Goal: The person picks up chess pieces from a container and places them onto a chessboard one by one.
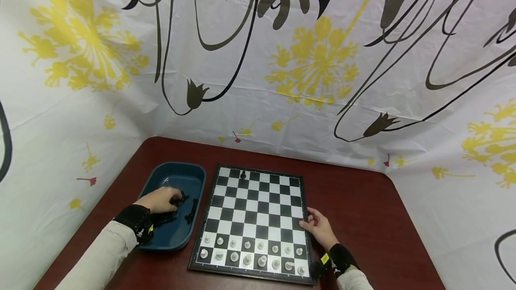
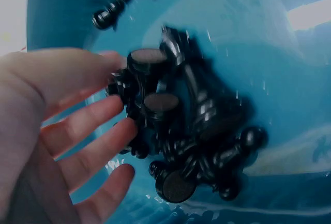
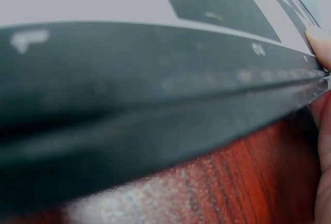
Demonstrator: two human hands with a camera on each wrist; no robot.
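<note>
Black chess pieces [image 2: 181, 131] lie heaped in the blue tray [image 1: 161, 236] just ahead of the left hand [image 2: 57, 131], its fingers [image 2: 98, 146] spread, holding nothing, while the right hand [image 1: 320, 227] rests loosely against the chessboard [image 1: 251, 211] edge.

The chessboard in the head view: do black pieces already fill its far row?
No, the chessboard carries only one black piece on its far row, while the other black pieces lie in the blue tray.
</note>
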